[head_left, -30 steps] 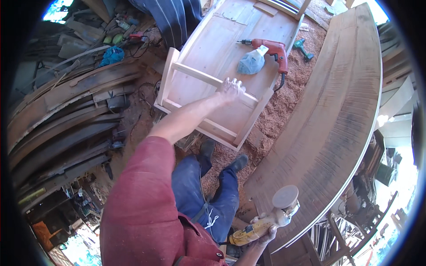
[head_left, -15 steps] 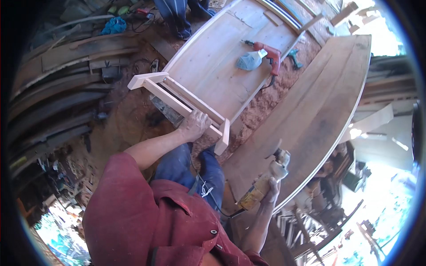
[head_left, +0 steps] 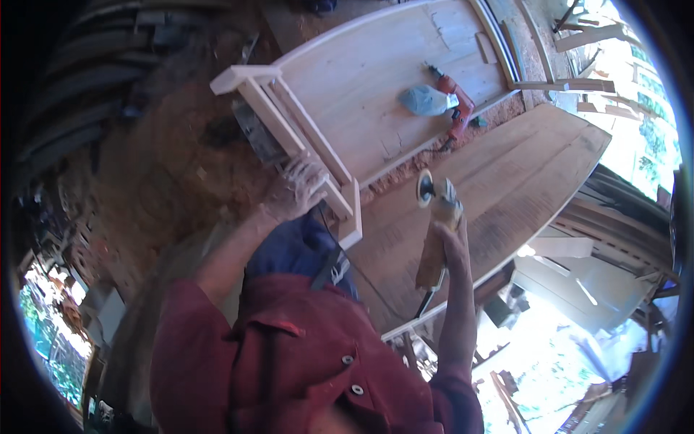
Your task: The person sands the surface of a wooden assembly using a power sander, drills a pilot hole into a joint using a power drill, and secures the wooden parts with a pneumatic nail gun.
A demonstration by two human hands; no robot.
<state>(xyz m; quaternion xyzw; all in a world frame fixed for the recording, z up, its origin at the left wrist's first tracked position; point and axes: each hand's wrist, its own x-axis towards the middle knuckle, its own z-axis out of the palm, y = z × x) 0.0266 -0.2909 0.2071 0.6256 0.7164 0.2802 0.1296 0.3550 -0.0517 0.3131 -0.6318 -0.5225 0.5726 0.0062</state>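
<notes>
My left hand [head_left: 296,188] is closed over the outer rail of a pale wooden frame [head_left: 269,119], close to its near corner block [head_left: 351,214]. The frame forms the end of a long, light wooden panel [head_left: 347,79]. To the right, my right hand [head_left: 452,239] grips an angle grinder [head_left: 431,264] with a yellowish body. Its round disc [head_left: 424,189] points up and to the left, apart from the wood, above a darker broad board [head_left: 499,170]. A cord trails from the grinder's lower end.
On the panel lie a red power drill [head_left: 460,108], a bluish plastic bag [head_left: 423,100] and a small wood offcut [head_left: 486,48]. Reddish sawdust lies between panel and board. Stacked timber [head_left: 79,94] stands at the left, with loose planks [head_left: 578,85] at the far right.
My right hand has raised the grinder away from my body, and its disc has turned more toward my left. My left hand stays on the rail. The whole view has swung round.
</notes>
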